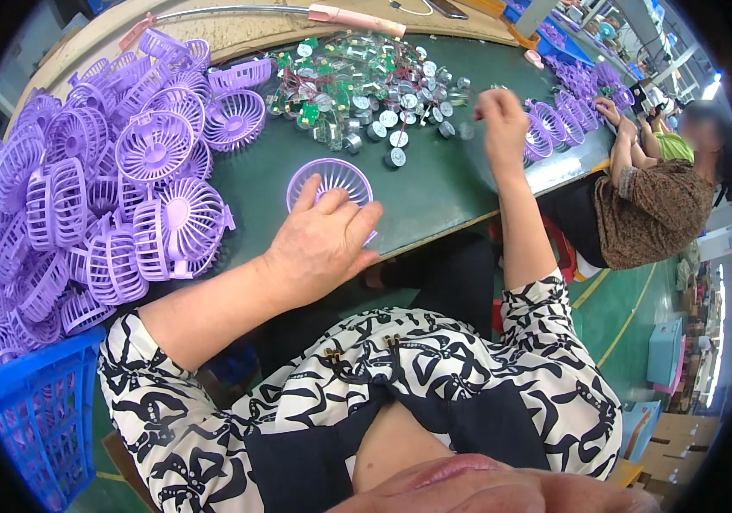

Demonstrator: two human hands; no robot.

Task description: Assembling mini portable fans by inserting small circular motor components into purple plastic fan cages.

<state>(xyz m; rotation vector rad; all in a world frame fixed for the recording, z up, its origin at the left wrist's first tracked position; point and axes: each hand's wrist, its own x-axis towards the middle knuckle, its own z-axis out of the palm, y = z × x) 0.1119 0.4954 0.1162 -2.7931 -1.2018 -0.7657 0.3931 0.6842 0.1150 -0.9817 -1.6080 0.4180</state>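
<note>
A round purple slatted fan cover (344, 174) rests on the green tabletop in front of me. My left hand (321, 235) grips it along its near side, fingers over the rim and thumb low at the right. Further right, my right hand (502, 128) is raised above the table with fingers curled together. A small blurred greyish thing shows beside those fingertips, too smeared to name. Between the hands and farther back lies a heap of small silver motors (396, 157) with green circuit boards (308, 114) and thin red wires.
Many purple fan covers (154, 145) are piled at the left, above a blue plastic crate (41, 419). A pink-ended metal rod (357, 19) lies along the back. On the right stands a row of purple covers (558, 124), near a co-worker (652, 205) seated at the table.
</note>
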